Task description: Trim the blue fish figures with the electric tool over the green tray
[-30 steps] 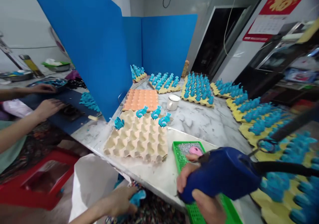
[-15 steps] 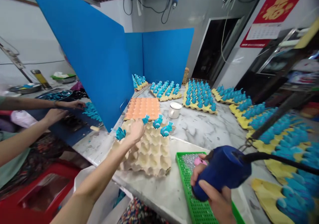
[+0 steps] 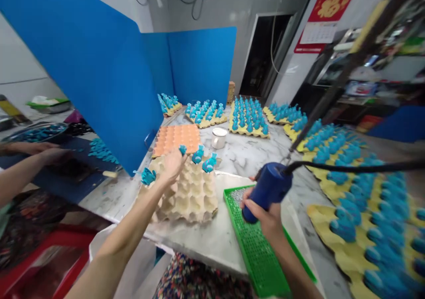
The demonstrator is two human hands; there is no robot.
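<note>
My left hand (image 3: pixel 175 164) is closed over the back row of a beige egg tray (image 3: pixel 194 197), its fingers on a small blue figure (image 3: pixel 182 149). Two more blue figures (image 3: pixel 209 162) stand in the tray to the right of that hand, and a blue piece (image 3: pixel 148 176) lies at the tray's left corner. My right hand (image 3: pixel 265 210) is wrapped round a dark blue corded power tool (image 3: pixel 272 186), above a green perforated basket (image 3: pixel 262 263) holding small silvery bits (image 3: pixel 237 196). The tool's far end is partly hidden.
An orange tray (image 3: pixel 177 137) and a white mug (image 3: pixel 219 138) stand behind. Yellow trays (image 3: pixel 328 228) of blue figures line the back and right. A blue partition (image 3: pixel 99 68) rises on the left; beyond it are a co-worker's hands (image 3: pixel 49 153). The tool's cable (image 3: pixel 348 166) runs right.
The view has shifted, so most things sit further left. The tool in my right hand has moved away from me, and the pink piece beside its fingers no longer shows. My left hand stays at the tray's back row.
</note>
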